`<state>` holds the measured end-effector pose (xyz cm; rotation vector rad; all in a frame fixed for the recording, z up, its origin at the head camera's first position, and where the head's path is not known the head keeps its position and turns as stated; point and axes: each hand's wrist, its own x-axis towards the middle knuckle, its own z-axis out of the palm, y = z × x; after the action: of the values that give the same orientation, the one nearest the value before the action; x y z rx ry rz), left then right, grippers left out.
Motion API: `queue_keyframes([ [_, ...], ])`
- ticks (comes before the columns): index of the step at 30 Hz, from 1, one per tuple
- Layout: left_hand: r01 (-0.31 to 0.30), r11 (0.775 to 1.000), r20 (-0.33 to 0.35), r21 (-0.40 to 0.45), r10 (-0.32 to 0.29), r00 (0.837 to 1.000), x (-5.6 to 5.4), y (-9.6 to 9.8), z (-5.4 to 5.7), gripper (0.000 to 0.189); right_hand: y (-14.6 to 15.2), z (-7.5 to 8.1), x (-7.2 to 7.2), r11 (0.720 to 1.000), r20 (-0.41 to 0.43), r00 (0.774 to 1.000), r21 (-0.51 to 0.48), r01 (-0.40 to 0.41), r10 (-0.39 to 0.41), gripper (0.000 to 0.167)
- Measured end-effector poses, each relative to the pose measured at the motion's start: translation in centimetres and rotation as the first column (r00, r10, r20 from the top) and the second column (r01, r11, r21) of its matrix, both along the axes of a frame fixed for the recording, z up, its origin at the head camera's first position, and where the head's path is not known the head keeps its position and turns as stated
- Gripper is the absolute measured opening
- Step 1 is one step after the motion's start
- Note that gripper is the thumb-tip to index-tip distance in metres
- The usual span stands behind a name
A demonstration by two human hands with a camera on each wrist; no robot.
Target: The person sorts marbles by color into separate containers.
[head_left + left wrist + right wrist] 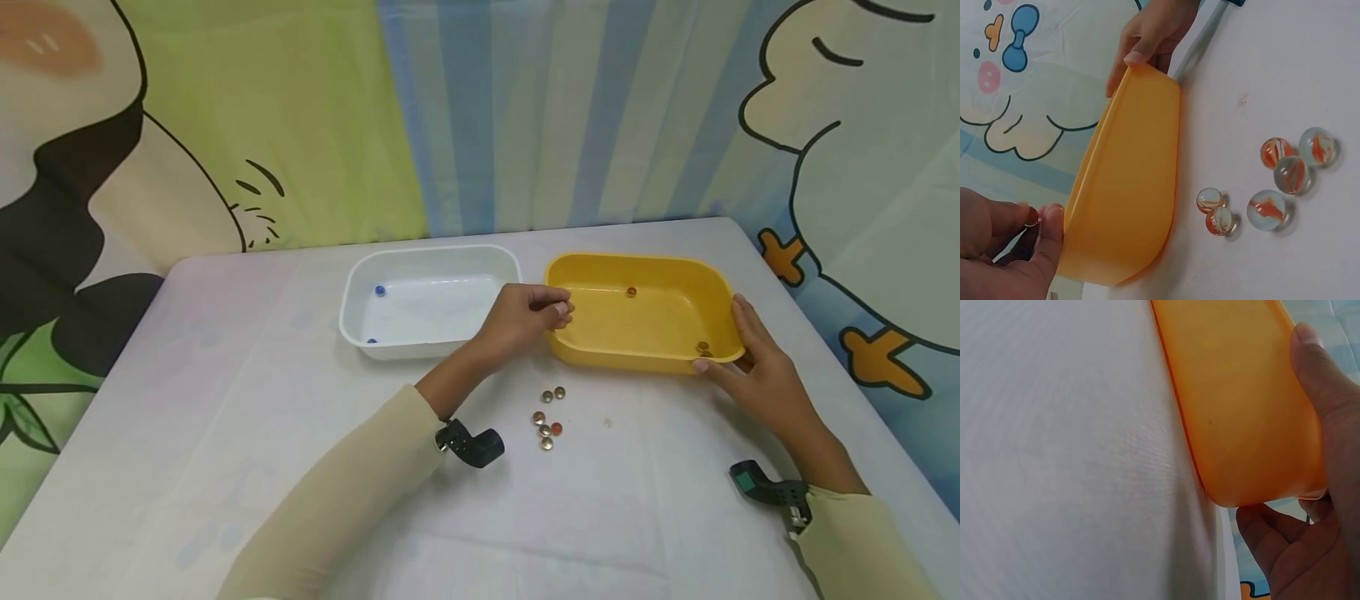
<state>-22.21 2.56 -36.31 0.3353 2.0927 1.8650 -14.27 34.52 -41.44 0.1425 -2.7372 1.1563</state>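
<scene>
- Marble (pixel 1032 217), mostly hidden, pinched by the left hand (pixel 527 312); best released low inside the yellow tray (pixel 630 359).
- Tray gripped by the right hand (pixel 767 382), best held steady.

Text and numbers — none legible | labels, brands and signs — none legible in any view

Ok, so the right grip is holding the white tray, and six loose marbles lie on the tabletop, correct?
Wrong tray: the head view shows the right grip holding the yellow tray at its right end. The six loose marbles do lie on the tabletop.
</scene>
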Motion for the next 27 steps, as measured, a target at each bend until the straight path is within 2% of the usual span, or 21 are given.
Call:
queue_keyframes([
  [6, -0.006, 1.0, 0.084, -0.009, 0.006, 0.996, -0.9, 0.0, 0.7, 0.025, 0.0, -0.2, -0.1, 1.0, -0.021, 1.0, -0.012, -0.019, 0.019, 0.098],
  [10, -0.045, 0.999, 0.115, -0.018, 0.047, 0.992, -1.2, 0.2, 1.0, 0.021, 0.0, -0.3, -0.2, 1.0, -0.029, 0.999, -0.006, -0.021, 0.02, 0.098],
  [16, -0.058, 0.996, 0.085, -0.071, 0.064, 0.994, -1.5, 0.6, 1.1, 0.023, 0.0, -0.2, -0.1, 1.0, -0.027, 0.999, -0.006, -0.019, 0.019, 0.098],
  [23, -0.116, 0.992, 0.095, -0.054, 0.121, 0.988, -1.8, 0.8, 1.2, 0.023, 0.1, -0.2, -0.1, 1.0, -0.03, 0.999, -0.006, -0.027, 0.027, 0.098],
  [27, -0.127, 0.988, 0.082, -0.091, 0.135, 0.987, -1.8, 1.0, 1.2, 0.022, 0.2, -0.3, 0.0, 1.0, -0.034, 0.999, -0.004, -0.028, 0.028, 0.098],
])
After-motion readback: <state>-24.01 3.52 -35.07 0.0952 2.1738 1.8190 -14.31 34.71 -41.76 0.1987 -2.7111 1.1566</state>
